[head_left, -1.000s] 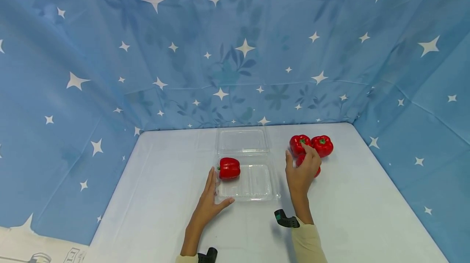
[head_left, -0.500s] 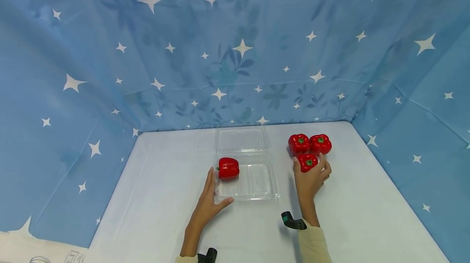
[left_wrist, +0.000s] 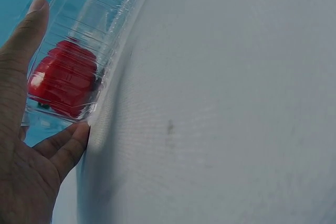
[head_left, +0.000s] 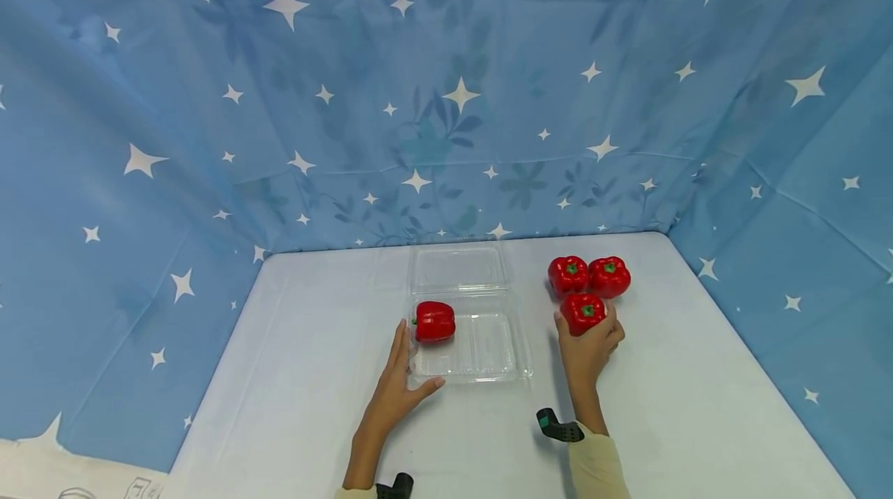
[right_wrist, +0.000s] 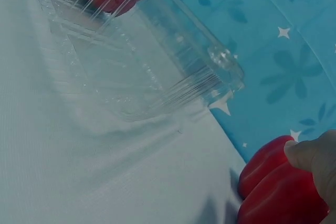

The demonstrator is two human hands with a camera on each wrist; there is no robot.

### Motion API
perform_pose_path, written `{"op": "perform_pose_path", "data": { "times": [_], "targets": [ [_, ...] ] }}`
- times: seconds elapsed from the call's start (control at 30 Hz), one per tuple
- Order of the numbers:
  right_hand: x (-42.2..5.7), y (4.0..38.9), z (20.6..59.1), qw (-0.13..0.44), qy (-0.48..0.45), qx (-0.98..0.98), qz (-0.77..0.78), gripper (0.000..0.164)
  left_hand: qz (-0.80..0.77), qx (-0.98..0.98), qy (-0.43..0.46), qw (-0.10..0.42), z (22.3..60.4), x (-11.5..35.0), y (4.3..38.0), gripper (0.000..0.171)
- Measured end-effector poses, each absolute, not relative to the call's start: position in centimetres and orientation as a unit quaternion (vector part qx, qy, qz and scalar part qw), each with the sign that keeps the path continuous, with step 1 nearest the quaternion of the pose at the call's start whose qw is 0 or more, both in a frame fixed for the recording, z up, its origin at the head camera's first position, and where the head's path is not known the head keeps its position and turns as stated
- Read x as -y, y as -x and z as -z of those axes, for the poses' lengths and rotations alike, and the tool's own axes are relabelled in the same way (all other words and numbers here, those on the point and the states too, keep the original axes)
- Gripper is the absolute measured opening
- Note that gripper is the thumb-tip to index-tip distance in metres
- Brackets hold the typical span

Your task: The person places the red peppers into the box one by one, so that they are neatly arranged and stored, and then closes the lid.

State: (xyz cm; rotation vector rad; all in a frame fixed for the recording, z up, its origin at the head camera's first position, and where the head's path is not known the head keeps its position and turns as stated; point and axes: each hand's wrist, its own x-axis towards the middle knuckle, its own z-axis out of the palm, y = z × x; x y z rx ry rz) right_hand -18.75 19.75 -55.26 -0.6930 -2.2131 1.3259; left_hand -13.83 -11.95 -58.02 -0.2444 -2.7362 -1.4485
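My right hand (head_left: 589, 352) grips a red bell pepper (head_left: 583, 313), thumb on its left side and fingers on its right. The thumb (right_wrist: 307, 156) shows against red pepper skin in the right wrist view. A clear plastic clamshell container (head_left: 497, 345) lies with its lid (head_left: 459, 266) folded back. Inside its left part, another red bell pepper (head_left: 436, 322) rests on its side, green stem facing left. Along the container's left wall lies my left hand (head_left: 392, 402), fingers extended and thumb spread at the front corner. The left wrist view shows its fingertips (left_wrist: 80, 132) at the container's edge.
Two more red bell peppers, a left one (head_left: 568, 277) and a right one (head_left: 610, 279), sit just behind the held pepper. A white-covered table (head_left: 307, 390) carries everything. Blue star-patterned cloth (head_left: 349, 119) hangs behind and at both sides.
My right hand has come down from above the pepper group and taken hold of the front bell pepper, which has shifted slightly towards me. The left hand and container stay put.
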Motion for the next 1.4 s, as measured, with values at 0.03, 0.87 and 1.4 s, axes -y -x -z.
{"op": "perform_pose_path", "data": {
  "times": [0.03, 0.87, 1.4],
  "targets": [
    [-19.8, 18.8, 55.3, 0.230, 0.252, 0.805, -0.486, 0.095, 0.465, 0.882, 0.078, 0.018, 58.1, 12.0, 13.8, 0.112],
    [-20.4, 19.1, 56.5, 0.216, 0.255, 0.798, -0.502, 0.090, 0.485, 0.871, 0.076, 0.013, 57.8, 11.9, 13.7, 0.113],
    [-20.1, 19.1, 56.2, 0.278, 0.182, 0.760, -0.559, 0.086, 0.484, 0.871, 0.077, 0.016, 58.0, 11.9, 13.8, 0.112]
  ]
}}
